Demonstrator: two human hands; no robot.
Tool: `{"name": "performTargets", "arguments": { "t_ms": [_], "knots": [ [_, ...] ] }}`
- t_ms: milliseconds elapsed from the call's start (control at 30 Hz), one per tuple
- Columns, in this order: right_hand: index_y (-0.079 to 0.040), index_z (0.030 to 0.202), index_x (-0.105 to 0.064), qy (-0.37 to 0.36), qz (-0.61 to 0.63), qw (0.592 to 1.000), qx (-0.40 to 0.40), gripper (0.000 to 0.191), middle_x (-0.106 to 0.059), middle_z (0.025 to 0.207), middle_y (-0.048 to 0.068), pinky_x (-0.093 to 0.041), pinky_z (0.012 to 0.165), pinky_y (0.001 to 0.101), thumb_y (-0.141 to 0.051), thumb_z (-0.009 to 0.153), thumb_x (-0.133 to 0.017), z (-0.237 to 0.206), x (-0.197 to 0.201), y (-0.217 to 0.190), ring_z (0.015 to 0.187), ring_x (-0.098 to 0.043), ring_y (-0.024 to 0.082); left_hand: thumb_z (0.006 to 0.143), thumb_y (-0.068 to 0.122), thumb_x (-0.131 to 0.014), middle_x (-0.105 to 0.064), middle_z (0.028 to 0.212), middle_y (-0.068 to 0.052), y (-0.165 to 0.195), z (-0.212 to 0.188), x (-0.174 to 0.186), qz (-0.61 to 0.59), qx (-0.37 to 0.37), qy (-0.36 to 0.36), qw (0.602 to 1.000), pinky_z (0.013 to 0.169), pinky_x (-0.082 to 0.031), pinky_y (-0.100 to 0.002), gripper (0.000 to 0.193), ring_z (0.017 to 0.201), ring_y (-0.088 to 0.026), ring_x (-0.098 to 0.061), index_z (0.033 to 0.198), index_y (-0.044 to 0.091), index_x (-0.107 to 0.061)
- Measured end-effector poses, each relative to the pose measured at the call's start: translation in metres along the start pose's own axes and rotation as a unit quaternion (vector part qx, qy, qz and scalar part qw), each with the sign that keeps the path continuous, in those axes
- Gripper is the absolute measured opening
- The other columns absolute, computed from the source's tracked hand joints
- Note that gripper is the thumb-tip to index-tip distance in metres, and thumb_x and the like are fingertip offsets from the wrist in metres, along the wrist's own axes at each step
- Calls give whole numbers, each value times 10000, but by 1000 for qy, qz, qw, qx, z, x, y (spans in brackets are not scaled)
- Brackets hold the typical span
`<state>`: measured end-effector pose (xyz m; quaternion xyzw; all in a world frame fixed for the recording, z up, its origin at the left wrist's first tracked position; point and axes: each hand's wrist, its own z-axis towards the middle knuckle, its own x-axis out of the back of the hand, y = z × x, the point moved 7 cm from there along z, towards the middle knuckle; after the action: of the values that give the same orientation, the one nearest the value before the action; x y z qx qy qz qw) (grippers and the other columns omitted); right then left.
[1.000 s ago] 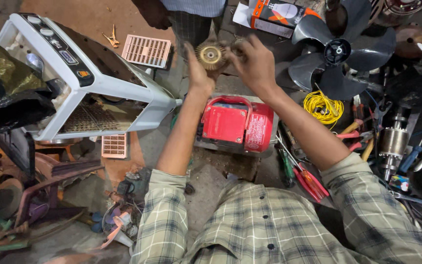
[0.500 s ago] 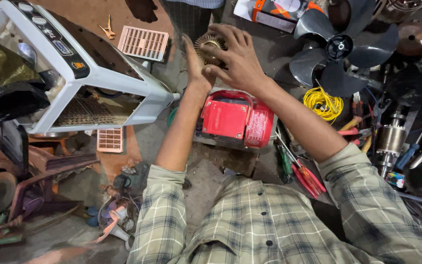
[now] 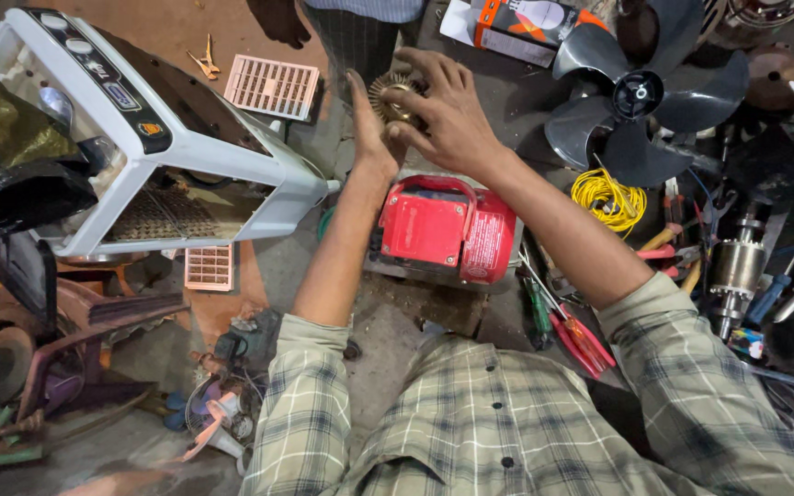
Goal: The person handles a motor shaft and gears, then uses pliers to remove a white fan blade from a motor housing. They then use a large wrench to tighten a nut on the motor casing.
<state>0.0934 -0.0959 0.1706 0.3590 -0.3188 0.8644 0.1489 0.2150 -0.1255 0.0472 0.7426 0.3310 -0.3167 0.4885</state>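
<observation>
Both hands are meeting just beyond the red motor housing (image 3: 443, 230), on the side away from the person, where a small brass-coloured toothed wheel (image 3: 391, 96) is being held up between them. The right hand (image 3: 448, 115) is curling its fingers (image 3: 420, 92) around the wheel's rim, closed on it, while the left hand (image 3: 367, 119) is pressing its flat, mostly straight palm against the wheel's other side. The wheel is looking like stiff, solid metal, fairly light for its size; its ridged edge is probably giving good grip but may be biting into skin, so holding it by the rim seems wisest.
</observation>
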Motion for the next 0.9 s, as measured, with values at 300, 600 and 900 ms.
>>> {"name": "performTargets", "arguments": {
  "t_ms": [300,600,900],
  "knots": [
    [-193,1323,-718,-14,5,1000,7,372,-408,1591,159,-280,1177,533,-328,978,-748,1,1,1,1462,-359,392,937,795,-342,-723,1092,-90,-2,8,15,-5,9,37,999,734,-620,-308,859,982,-200,-713,1297,62,-608],
    [-44,1364,-613,112,239,942,-205,296,-608,1328,142,-491,1064,334,-176,1104,-566,-92,10,76,1243,-613,232,902,844,-182,-727,1141,-185,32,38,-1,-38,-56,-8,998,785,-600,-436,993,996,-330,-716,1309,54,-625],
    [21,1198,-704,90,307,812,-488,332,-725,1053,16,-507,889,259,-262,1064,-594,-349,30,70,974,-636,90,919,828,-195,-735,1109,-148,52,60,24,-64,-61,33,996,722,-577,-425,934,954,-319,-712,1247,80,-647]
  ]
}}
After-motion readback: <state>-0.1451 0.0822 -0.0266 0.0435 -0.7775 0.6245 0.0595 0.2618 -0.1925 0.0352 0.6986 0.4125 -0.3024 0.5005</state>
